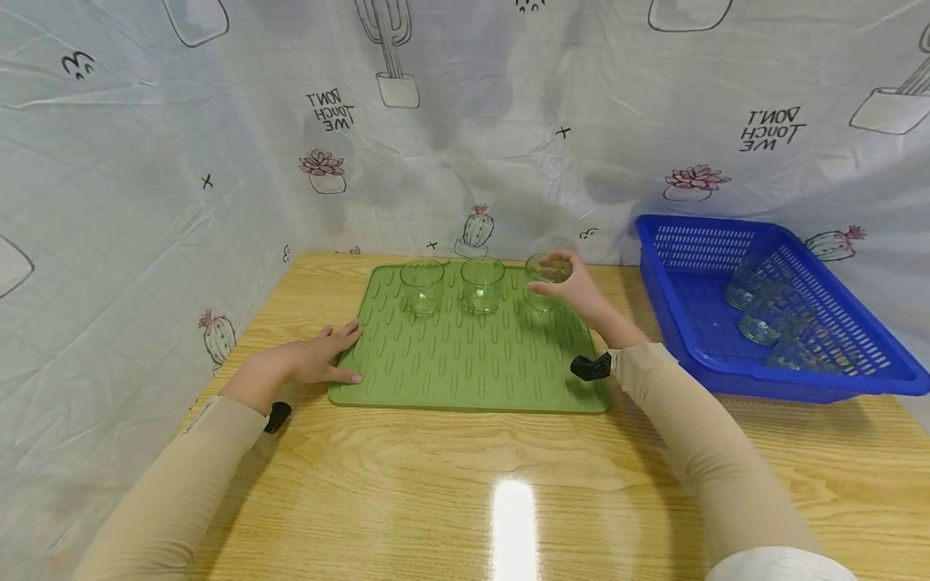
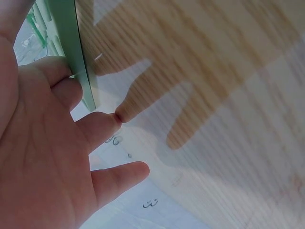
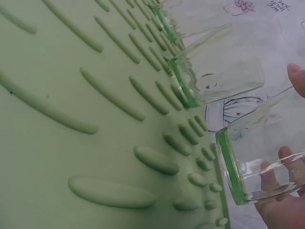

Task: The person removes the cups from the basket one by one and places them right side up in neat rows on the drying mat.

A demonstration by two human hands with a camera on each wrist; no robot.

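My right hand holds a clear drinking glass upright at the back right of the green ridged mat. In the right wrist view, thumb and fingers lie around that glass, its base close to the mat; whether they touch, I cannot tell. To its left, two more glasses stand upright in a row along the mat's back, the middle glass and the left glass. Fingers spread, my left hand touches the mat's left edge; the left wrist view shows its palm side.
A blue plastic basket stands on the right of the wooden table, with several glasses lying inside. Behind the mat and on the left hangs a white printed sheet.
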